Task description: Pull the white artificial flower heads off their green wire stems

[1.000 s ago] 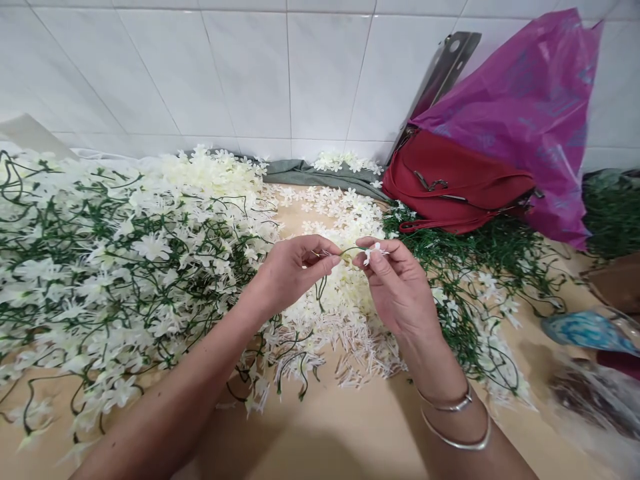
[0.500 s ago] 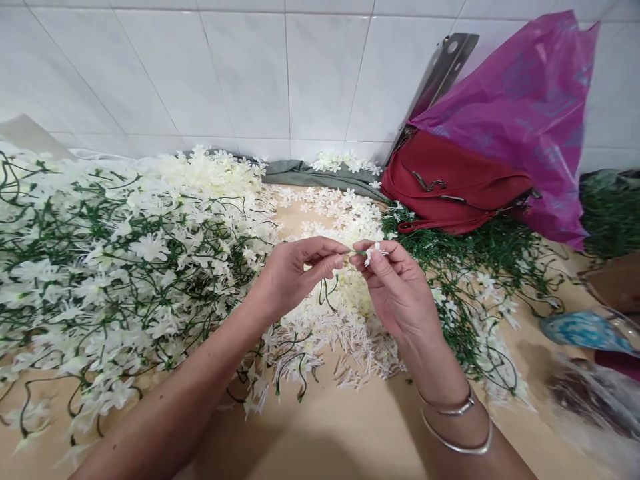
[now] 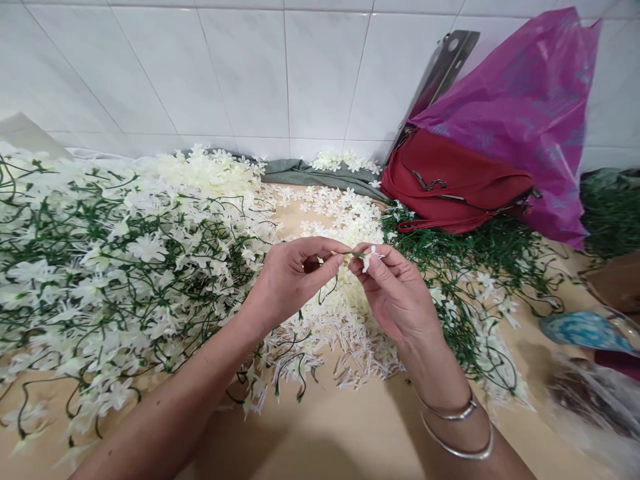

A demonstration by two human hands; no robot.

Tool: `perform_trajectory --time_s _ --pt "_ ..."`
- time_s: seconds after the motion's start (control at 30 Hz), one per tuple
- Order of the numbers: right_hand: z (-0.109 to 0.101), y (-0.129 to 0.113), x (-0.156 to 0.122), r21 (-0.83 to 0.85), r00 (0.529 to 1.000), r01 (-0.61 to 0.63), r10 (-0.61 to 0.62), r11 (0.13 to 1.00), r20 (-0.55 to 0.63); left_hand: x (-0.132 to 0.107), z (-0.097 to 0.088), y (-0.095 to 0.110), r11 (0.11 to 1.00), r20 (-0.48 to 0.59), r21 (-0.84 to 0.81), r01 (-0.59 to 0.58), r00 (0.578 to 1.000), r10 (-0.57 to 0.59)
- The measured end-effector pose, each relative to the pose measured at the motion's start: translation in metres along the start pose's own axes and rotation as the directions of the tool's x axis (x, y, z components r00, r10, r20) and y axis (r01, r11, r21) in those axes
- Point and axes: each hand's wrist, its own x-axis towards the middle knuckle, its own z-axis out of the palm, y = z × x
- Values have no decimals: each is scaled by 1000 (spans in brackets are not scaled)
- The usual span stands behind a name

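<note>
Both hands pinched on one small flower, over the petal heap

Head view: left hand (image 3: 297, 275) — thumb and index tips pinched together on the far end of a short green stem (image 3: 357, 254). Right hand (image 3: 400, 293) has thumb and fingers closed on the small white flower (image 3: 370, 258) at the other end of that stem. Fingertips of the two hands nearly meet. Flower is held up above the loose petals (image 3: 353, 213), roughly mid-frame. Second green strand hangs just below the left thumb; can't tell if it's gripped.

Under and in front of the hands: thin white sticks (image 3: 370, 363), scattered on the tan tabletop (image 3: 310, 433). Left of the hands: big pile of white flowers on green stems (image 3: 125, 287). Right: heap of green stems (image 3: 465, 257), some white flowers mixed in. Red bag (image 3: 455, 177) sits behind that heap, purple plastic bag (image 3: 540, 120) draped over it — both near the tiled wall (image 3: 245, 73). Two silver bangles (image 3: 463, 452) on the right wrist.
</note>
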Motion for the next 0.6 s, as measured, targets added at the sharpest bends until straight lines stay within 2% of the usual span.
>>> perform_trajectory --time_s 0.13,0.33,0.47,0.6 --pt "2 4 -1 28 1000 -18 18 999 0 -1 3 5 998 20 -63 19 1000 -18" --pt "1 6 0 122 992 -129 129 984 13 1 4 -2 980 13 -189 63 998 -61" --pt "0 6 0 168 991 -132 132 977 10 1 3 -5 982 21 -178 65 998 -63" --pt "0 7 0 141 994 -105 106 984 -2 1 4 -4 988 28 -144 63 998 -60"
